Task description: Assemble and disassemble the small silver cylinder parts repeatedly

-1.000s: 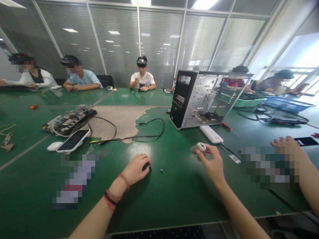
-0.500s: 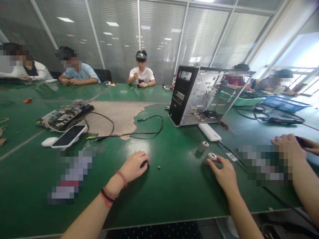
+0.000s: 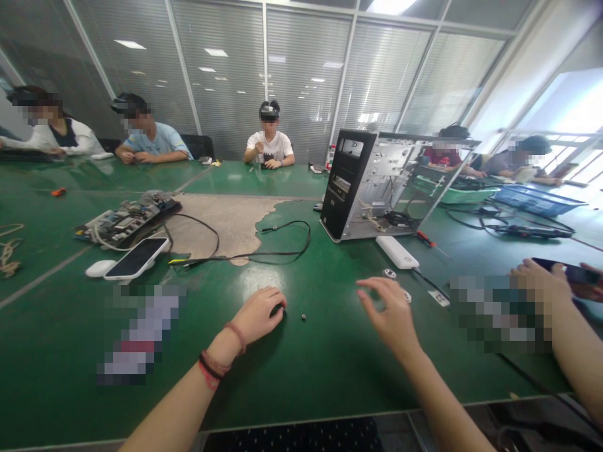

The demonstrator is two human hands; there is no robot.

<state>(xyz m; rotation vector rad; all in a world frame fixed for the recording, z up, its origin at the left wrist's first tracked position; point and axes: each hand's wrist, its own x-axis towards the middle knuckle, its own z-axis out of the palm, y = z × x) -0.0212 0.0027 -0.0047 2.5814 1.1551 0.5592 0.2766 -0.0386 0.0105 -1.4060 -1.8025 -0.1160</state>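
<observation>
Low over the green table, my left hand (image 3: 261, 314) has its fingers curled and closed; what they hold, if anything, I cannot make out. Just to its right lies a tiny metal piece (image 3: 304, 317), apart from the fingertips. My right hand (image 3: 389, 314) is open and holds nothing, thumb and fingers spread toward the left. Behind it are two small containers with round white tops, one top (image 3: 389, 274) in plain sight and the other top (image 3: 407, 297) partly hidden by the fingers.
An opened computer case (image 3: 348, 188) stands beyond a white power bank (image 3: 397, 252) and a screwdriver (image 3: 426, 238). At left are a circuit board assembly (image 3: 127, 220), a phone (image 3: 136, 258) and a black cable (image 3: 282, 252). Another person's hand (image 3: 541, 279) holds a phone at right.
My right hand has let go of the nearer white-topped container and moved left, its fingers now spread. My left hand stays closed in about the same place.
</observation>
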